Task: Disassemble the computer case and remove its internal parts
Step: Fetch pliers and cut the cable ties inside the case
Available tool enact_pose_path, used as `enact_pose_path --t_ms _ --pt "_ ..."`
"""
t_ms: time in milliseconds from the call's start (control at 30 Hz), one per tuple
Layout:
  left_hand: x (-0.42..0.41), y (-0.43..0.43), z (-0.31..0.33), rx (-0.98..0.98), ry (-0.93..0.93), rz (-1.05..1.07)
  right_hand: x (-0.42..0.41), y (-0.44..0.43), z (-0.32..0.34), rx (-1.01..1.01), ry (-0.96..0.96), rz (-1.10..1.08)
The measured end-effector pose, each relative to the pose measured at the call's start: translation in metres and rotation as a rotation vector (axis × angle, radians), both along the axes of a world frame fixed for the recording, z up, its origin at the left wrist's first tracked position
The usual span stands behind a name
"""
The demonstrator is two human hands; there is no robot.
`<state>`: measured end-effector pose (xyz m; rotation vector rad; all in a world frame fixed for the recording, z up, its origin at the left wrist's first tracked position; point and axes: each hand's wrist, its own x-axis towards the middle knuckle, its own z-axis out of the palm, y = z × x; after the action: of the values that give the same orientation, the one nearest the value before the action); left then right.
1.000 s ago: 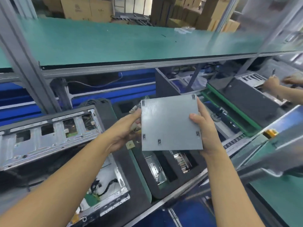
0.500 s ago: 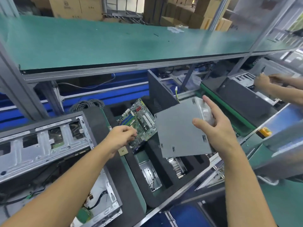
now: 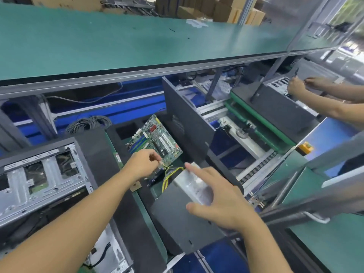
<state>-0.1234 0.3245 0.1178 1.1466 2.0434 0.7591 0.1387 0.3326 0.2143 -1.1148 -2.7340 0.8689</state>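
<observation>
My right hand (image 3: 222, 198) grips the PSU (image 3: 177, 219) by opposite edges; it's probably heavy and rigid. At 11 o'clock my left hand (image 3: 141, 164) pinches its floppy wires (image 3: 173, 171).

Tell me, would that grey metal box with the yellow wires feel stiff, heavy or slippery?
Probably stiff: the power supply is a flat-sided sheet-metal box. Likely heavy for its size, since the right hand spreads wide to hold it. Its yellow wires look floppy and trail loose; the left hand pinches them.
</observation>
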Motion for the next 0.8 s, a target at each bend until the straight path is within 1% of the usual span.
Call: enact_pose_path --t_ms 67,167,267,400,500,567,667,800 --pt "-0.001 0.018 0.003 -0.028 0.132 -0.078 0.000 0.004 -0.009 -0.023 -0.010 0.003" --pt "0.002 0.051 0.002 -0.054 0.384 -0.237 0.003 0.018 -0.014 0.010 -0.055 -0.004" --pt "0.011 0.086 -0.004 -0.083 0.541 -0.365 0.010 0.039 -0.015 0.051 -0.108 -0.017" --pt "0.021 0.117 -0.022 -0.193 0.782 -0.485 0.017 0.060 -0.020 0.058 -0.138 -0.077" --pt "0.021 0.124 -0.035 -0.308 0.884 -0.528 0.013 0.071 -0.026 0.077 -0.137 -0.159" --pt "0.020 0.125 -0.042 -0.339 0.911 -0.533 0.008 0.077 -0.030 0.093 -0.127 -0.223" --pt "0.017 0.122 -0.043 -0.263 0.954 -0.517 0.001 0.084 -0.035 0.117 -0.113 -0.291" --pt "0.012 0.110 -0.037 -0.188 1.001 -0.478 -0.015 0.090 -0.044 0.123 -0.105 -0.319"
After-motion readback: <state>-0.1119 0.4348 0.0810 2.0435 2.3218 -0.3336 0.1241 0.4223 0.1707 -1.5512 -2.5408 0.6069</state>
